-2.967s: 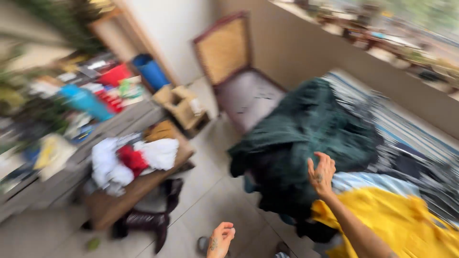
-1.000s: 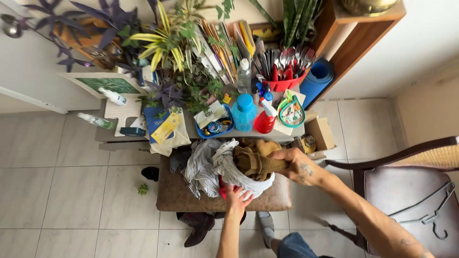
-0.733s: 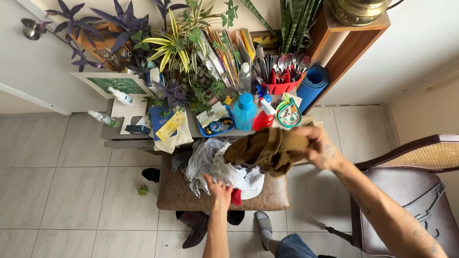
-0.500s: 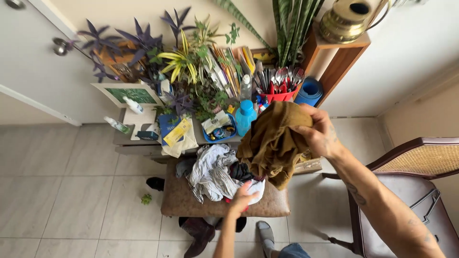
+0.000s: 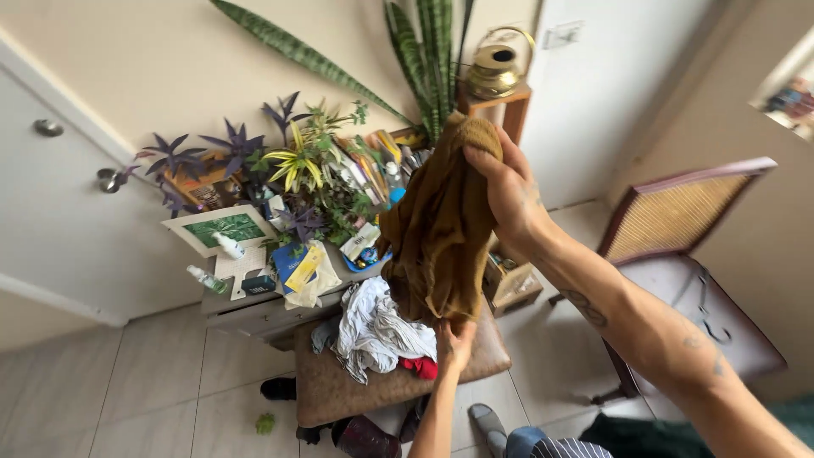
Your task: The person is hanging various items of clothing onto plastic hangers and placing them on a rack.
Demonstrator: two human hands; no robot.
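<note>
Fingers of the right hand (image 5: 509, 191) clamp the top of a brown cloth (image 5: 441, 229); the left hand (image 5: 455, 348) pinches its hem above the bench (image 5: 339, 386).

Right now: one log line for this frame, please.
right hand: grips brown garment top, raised | left hand: pinches its bottom hem | below: clothes pile on bench

A low brown cushioned bench (image 5: 339, 392) on the tiled floor (image 5: 102, 390) carries a heap of white and grey cloth (image 5: 373, 331) with a red piece (image 5: 420, 367) beside it; behind it a grey side table (image 5: 254, 309) holds potted plants (image 5: 305, 170), small bottles and booklets
</note>
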